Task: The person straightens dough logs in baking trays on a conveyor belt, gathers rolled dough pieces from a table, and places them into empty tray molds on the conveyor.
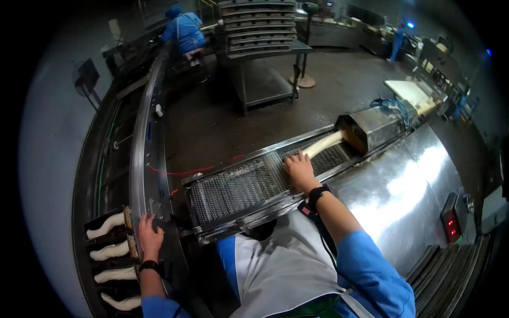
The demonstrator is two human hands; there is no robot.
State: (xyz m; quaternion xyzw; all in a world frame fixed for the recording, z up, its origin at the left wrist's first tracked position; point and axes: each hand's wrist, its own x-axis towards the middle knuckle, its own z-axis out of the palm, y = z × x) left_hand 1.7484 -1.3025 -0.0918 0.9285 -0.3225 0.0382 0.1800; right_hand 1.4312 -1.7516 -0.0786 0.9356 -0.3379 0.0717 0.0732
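A long pale dough roll (324, 144) lies on the mesh conveyor (233, 185), its far end inside the metal housing. My right hand (301, 170) is at the near end of that roll, fingers bent down over it; the fingertips are partly hidden. To the left, my left hand (150, 236) rests on the metal rail (139, 175) with its fingers apart, holding nothing. Just beside it, several dough pieces (110, 251) lie in separate dark moulds on the left-hand line.
A metal housing (379, 127) covers the conveyor's far end. Along its right side runs a shiny steel cover (392, 185) with a red-lit control box (452, 222). Stacked trays (260, 26) stand on a steel table ahead. A person in blue (185, 32) sits by the line, far left.
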